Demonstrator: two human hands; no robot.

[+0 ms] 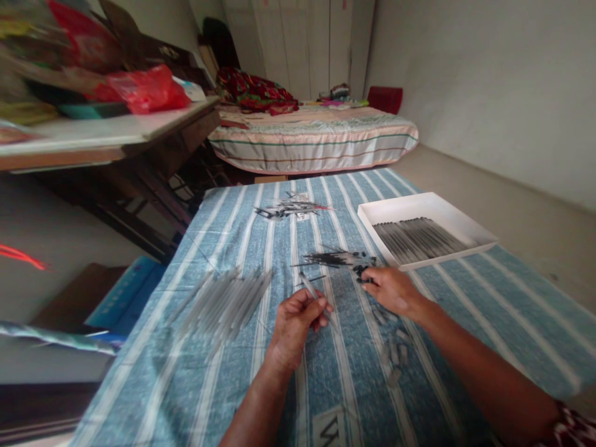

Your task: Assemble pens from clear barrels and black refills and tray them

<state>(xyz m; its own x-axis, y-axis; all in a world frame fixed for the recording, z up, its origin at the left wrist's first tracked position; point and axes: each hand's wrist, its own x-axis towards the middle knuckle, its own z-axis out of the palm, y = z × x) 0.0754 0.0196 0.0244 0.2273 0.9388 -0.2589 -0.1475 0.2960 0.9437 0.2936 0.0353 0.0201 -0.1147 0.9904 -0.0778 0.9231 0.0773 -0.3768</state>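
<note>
My left hand (302,320) is closed around a clear pen barrel (307,284), which tilts up and to the left above the table. My right hand (388,288) reaches to a small heap of black pen pieces (358,272). Its fingertips are pinched among these pieces; whether one is gripped is hard to see. Thin dark refills (326,257) lie in a bunch just beyond. On the left, a row of clear pen barrels (223,304) rests on the cloth. Small clear caps (395,354) are scattered below my right forearm and wrist.
A white box (470,239) holding a row of pens (414,239) stands at the right. Another pile of pen parts (293,208) lies at the far side of the striped tablecloth (186,385). A cluttered desk (158,124) juts in at left; a bed (316,139) stands behind.
</note>
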